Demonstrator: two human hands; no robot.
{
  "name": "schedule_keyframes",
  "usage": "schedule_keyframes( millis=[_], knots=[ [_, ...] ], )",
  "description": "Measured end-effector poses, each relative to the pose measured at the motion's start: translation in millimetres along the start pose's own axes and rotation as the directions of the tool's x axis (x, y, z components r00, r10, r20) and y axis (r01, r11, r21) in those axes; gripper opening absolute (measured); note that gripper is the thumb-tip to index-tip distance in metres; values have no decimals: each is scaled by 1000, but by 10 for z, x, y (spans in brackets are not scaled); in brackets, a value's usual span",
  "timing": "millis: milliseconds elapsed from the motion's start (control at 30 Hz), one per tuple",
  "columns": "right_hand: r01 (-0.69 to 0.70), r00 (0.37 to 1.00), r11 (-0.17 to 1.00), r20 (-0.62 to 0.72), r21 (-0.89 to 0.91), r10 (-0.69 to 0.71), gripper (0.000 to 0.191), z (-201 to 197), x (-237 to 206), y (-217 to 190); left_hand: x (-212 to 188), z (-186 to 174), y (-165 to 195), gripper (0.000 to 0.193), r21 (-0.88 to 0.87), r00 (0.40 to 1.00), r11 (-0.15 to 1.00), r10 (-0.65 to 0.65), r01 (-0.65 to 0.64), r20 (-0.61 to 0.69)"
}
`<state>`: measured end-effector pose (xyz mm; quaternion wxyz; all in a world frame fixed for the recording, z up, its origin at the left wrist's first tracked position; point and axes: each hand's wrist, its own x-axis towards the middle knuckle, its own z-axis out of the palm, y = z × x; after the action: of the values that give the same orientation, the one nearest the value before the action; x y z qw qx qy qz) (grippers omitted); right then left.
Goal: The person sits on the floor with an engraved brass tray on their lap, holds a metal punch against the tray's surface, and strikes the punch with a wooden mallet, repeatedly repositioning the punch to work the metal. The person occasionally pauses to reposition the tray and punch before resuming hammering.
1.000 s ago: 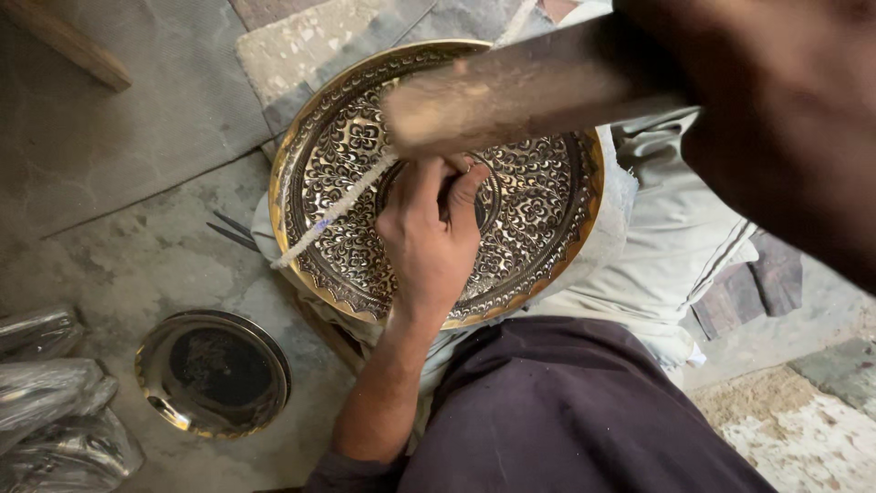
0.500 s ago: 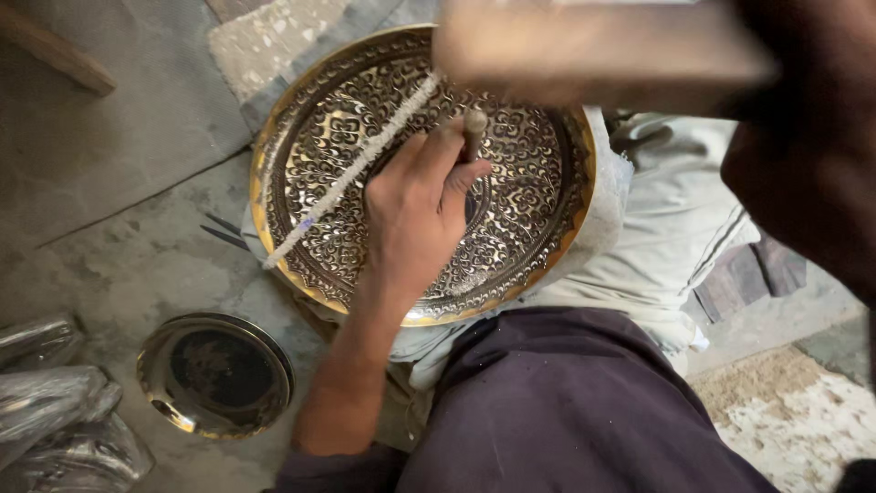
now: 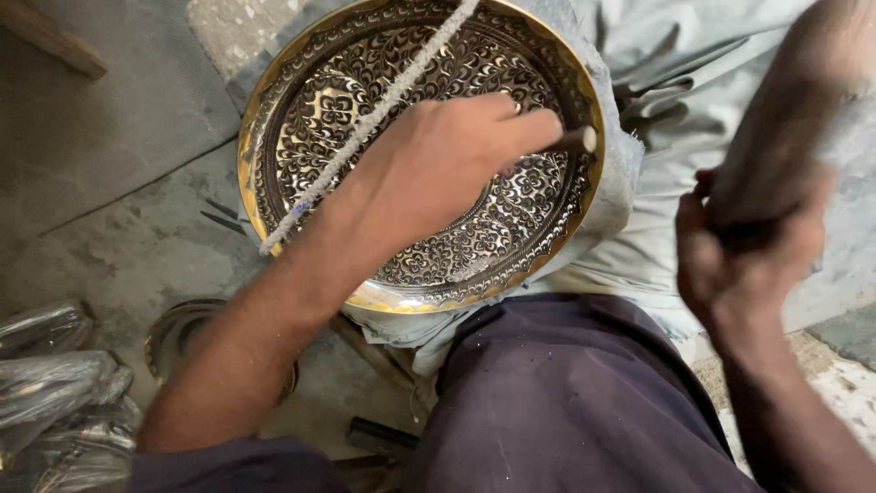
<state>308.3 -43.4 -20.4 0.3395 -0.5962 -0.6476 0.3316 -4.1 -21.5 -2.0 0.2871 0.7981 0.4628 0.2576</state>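
Across the upper middle of the frame we've got the tray (image 3: 401, 228) resting on a cloth (image 3: 639, 228) over the lap. Our left hand (image 3: 447, 169) is clamped on a thin punch (image 3: 579, 139), tip hidden against the metal. Our right hand (image 3: 744, 251), mid right, is closed around a blurry mallet (image 3: 785, 137). Pattern looks nearly all chased, so we'd guess it's mostly touch-up left. A twisted cord (image 3: 365, 128) lies across the tray. Lower left, a second dish (image 3: 173, 338) sits half hidden behind our arm.
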Motion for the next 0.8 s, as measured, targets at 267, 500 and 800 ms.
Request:
schedule_keyframes(
  millis=[267,500,800],
  knots=[
    [183,983,874,80,-451,-165,54,31,-314,194,225,39,-78,13,188,980,970,124,-152,154],
    [-213,976,971,-12,113,215,64,-4,-400,210,245,69,-32,13,226,977,959,133,-169,168],
    [366,923,848,33,-383,-383,44,96,16,223,68,8,20,15,24,999,999,-41,40,33]
  ],
)
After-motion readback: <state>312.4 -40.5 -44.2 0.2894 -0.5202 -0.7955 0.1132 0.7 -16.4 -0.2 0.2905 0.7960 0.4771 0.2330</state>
